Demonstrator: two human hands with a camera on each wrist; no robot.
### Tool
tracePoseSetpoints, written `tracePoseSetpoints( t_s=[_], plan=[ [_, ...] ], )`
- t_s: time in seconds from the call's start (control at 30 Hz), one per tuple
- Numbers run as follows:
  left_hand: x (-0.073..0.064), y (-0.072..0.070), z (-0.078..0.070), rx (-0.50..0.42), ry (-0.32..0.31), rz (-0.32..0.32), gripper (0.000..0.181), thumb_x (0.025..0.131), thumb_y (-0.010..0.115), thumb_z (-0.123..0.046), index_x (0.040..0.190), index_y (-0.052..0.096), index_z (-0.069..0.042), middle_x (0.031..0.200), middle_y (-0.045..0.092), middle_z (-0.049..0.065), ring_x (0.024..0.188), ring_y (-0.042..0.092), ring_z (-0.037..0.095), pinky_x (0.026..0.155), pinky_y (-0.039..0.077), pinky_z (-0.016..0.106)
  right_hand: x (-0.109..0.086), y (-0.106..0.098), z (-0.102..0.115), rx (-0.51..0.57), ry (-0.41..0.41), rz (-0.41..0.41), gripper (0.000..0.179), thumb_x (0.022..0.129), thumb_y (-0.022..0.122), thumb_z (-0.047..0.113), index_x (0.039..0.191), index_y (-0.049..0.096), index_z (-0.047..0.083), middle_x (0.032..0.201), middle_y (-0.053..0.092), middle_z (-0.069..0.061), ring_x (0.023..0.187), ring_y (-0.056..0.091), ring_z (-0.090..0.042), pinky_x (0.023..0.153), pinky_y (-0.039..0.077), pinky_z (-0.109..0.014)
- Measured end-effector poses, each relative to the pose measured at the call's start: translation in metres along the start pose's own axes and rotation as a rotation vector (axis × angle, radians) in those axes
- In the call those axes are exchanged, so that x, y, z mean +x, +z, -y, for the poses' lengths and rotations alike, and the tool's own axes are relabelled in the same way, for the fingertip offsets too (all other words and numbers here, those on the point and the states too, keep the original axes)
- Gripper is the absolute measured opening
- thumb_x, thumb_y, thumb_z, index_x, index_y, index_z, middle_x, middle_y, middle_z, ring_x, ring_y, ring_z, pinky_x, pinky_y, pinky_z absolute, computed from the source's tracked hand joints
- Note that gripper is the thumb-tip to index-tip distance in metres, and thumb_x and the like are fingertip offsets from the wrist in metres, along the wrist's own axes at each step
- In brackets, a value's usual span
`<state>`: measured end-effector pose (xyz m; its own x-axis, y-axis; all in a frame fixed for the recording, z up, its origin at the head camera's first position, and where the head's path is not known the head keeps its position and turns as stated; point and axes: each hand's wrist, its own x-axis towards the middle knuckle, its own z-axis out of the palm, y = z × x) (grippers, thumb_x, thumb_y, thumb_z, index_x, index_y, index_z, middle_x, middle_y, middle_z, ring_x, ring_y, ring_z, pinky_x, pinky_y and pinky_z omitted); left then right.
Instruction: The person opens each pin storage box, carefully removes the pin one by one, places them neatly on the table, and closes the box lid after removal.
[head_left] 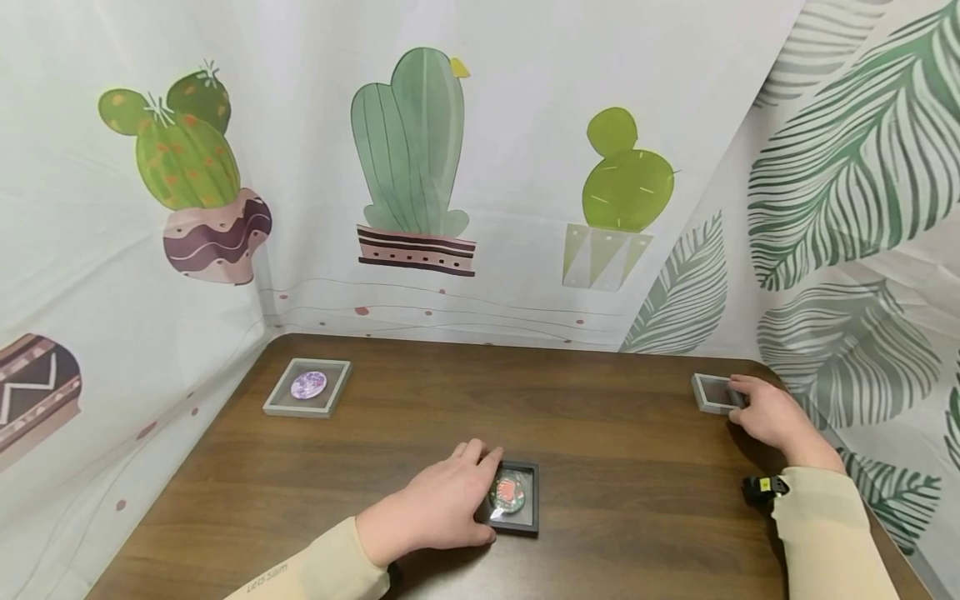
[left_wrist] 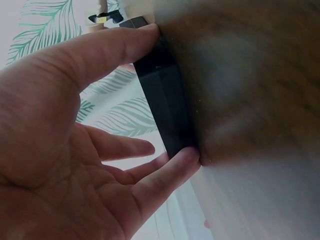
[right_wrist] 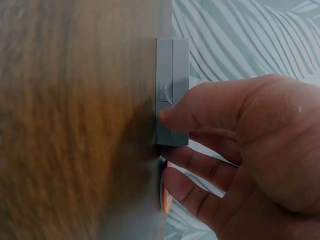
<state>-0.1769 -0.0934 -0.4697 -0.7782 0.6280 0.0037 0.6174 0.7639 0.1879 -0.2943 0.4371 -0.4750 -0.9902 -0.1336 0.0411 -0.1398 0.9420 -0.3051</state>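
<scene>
The fingers (left_wrist: 175, 172) of the left hand (head_left: 435, 507) are grasping a black frame (head_left: 536, 500) by opposite ends, thumb at the near one; its clear window is holding a patterned round disc (head_left: 507, 495). The fingers of the right hand (head_left: 772, 414) are pinching the right end of a small gray frame (head_left: 717, 409), thumb pressing its near side, while an orange-edged disc (right_wrist: 167, 202) is showing beside the fingertips. Both frames are lying flat on the tabletop (head_left: 600, 433). A larger gray frame (head_left: 296, 412), holding a purple disc (head_left: 308, 385), is resting near the far left corner. Cactus-printed cloth (head_left: 517, 167) is hanging behind.
</scene>
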Motion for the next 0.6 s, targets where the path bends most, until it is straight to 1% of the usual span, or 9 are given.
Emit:
tracePoseSetpoints(
  t_s=[0.13, 0.33, 0.37, 0.47, 0.57, 0.6],
  plan=[
    [0.001, 0.0002, 0.0007, 0.005, -0.002, -0.002, 0.106, 0.077, 0.099, -0.047, 0.157, 0.055, 0.006, 0.137, 0.06, 0.015, 0.124, 0.061, 0.025, 0.093, 0.062, 0.037, 0.0, 0.0, -0.0001, 0.009, 0.007, -0.003, 0.062, 0.091, 0.072, 0.004, 0.145, 0.055, -0.023, 0.156, 0.045, -0.044, 0.138, 0.046, -0.068, 0.109, 0.042, -0.078],
    [0.0016, 0.0019, 0.003, 0.023, 0.0, -0.007, 0.107, 0.075, 0.099, -0.049, 0.155, 0.057, 0.007, 0.135, 0.06, 0.014, 0.123, 0.061, 0.025, 0.092, 0.063, 0.037, -0.0011, -0.0006, 0.0018, 0.029, 0.011, -0.005, 0.064, 0.09, 0.071, 0.005, 0.145, 0.054, -0.023, 0.156, 0.04, -0.049, 0.123, 0.06, -0.065, 0.101, 0.049, -0.075],
    [0.0016, 0.0022, 0.0033, 0.027, 0.0, -0.007, 0.107, 0.075, 0.1, -0.05, 0.155, 0.057, 0.007, 0.135, 0.06, 0.014, 0.123, 0.061, 0.025, 0.091, 0.063, 0.037, -0.0015, -0.0007, 0.0022, 0.029, 0.011, -0.008, 0.064, 0.09, 0.071, 0.005, 0.145, 0.054, -0.023, 0.155, 0.039, -0.049, 0.121, 0.061, -0.065, 0.103, 0.047, -0.076],
    [0.0016, 0.0023, 0.0038, 0.031, 0.0, -0.008, 0.106, 0.074, 0.1, -0.05, 0.154, 0.059, 0.006, 0.135, 0.061, 0.013, 0.122, 0.061, 0.025, 0.091, 0.063, 0.037, -0.0024, -0.0002, 0.0041, 0.027, 0.003, -0.05, 0.063, 0.092, 0.072, 0.006, 0.144, 0.054, -0.024, 0.154, 0.039, -0.05, 0.13, 0.052, -0.067, 0.108, 0.04, -0.076],
    [0.0016, 0.0016, 0.0038, 0.034, -0.003, -0.009, 0.106, 0.073, 0.1, -0.051, 0.153, 0.06, 0.006, 0.133, 0.061, 0.013, 0.121, 0.061, 0.024, 0.09, 0.063, 0.036, -0.0021, 0.0012, 0.0064, 0.021, -0.018, -0.14, 0.061, 0.094, 0.074, 0.007, 0.143, 0.055, -0.023, 0.152, 0.041, -0.05, 0.136, 0.041, -0.068, 0.111, 0.031, -0.076],
    [0.0017, 0.0015, 0.0038, 0.036, -0.004, -0.01, 0.106, 0.073, 0.1, -0.051, 0.152, 0.06, 0.006, 0.133, 0.061, 0.013, 0.121, 0.061, 0.024, 0.09, 0.063, 0.036, -0.0019, 0.0015, 0.0074, 0.021, -0.025, -0.171, 0.06, 0.095, 0.074, 0.007, 0.143, 0.055, -0.023, 0.152, 0.042, -0.049, 0.137, 0.038, -0.068, 0.111, 0.031, -0.075]
  ],
)
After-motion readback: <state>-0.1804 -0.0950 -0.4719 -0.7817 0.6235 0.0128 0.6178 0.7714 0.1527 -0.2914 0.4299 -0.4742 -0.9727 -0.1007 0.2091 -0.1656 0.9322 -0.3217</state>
